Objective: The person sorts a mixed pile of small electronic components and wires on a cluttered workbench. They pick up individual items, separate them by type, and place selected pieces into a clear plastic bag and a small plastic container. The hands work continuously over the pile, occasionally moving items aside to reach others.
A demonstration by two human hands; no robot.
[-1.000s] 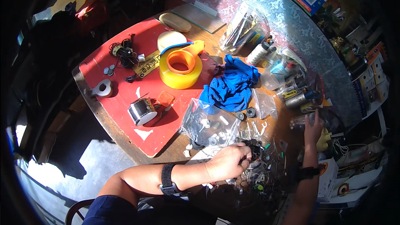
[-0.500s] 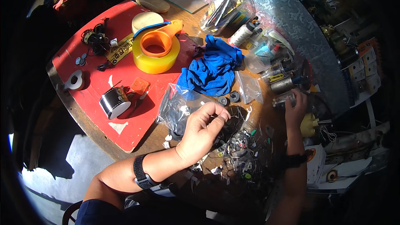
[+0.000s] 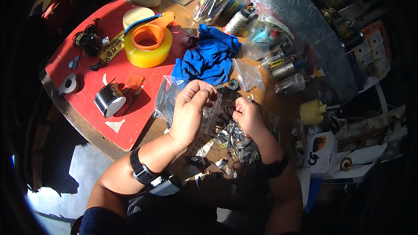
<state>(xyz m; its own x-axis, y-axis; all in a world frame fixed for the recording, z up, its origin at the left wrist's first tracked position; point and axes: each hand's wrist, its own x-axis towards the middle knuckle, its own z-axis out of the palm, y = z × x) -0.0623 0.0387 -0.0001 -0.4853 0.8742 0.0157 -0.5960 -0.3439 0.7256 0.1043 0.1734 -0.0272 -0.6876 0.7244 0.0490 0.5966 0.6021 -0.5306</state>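
My left hand point(image 3: 187, 115) is raised over the table with thumb and fingers pinched together. What it grips, if anything, is too small to make out. A translucent plastic strip point(image 3: 212, 115) shows right beside its fingertips, and I cannot tell whether it is held. Close by on the right, my right hand point(image 3: 248, 116) has its fingers curled into a pinch, their contents hidden. Beneath both hands lies a heap of small parts and wire scraps point(image 3: 239, 144). A clear plastic bag point(image 3: 163, 100) rests just left of my left hand.
A blue cloth point(image 3: 204, 58) lies beyond the hands, beside a black ring-shaped part point(image 3: 234, 85). On the red board point(image 3: 126, 132) sit a yellow tape roll point(image 3: 146, 55) and a black roll point(image 3: 109, 100). Jars, a thread spool point(image 3: 237, 21) and a yellow part point(image 3: 311, 112) line the right.
My right hand has come from the clear jar at the right to the middle, close to my left hand, and its fingers have closed. The whole view has shifted slightly.
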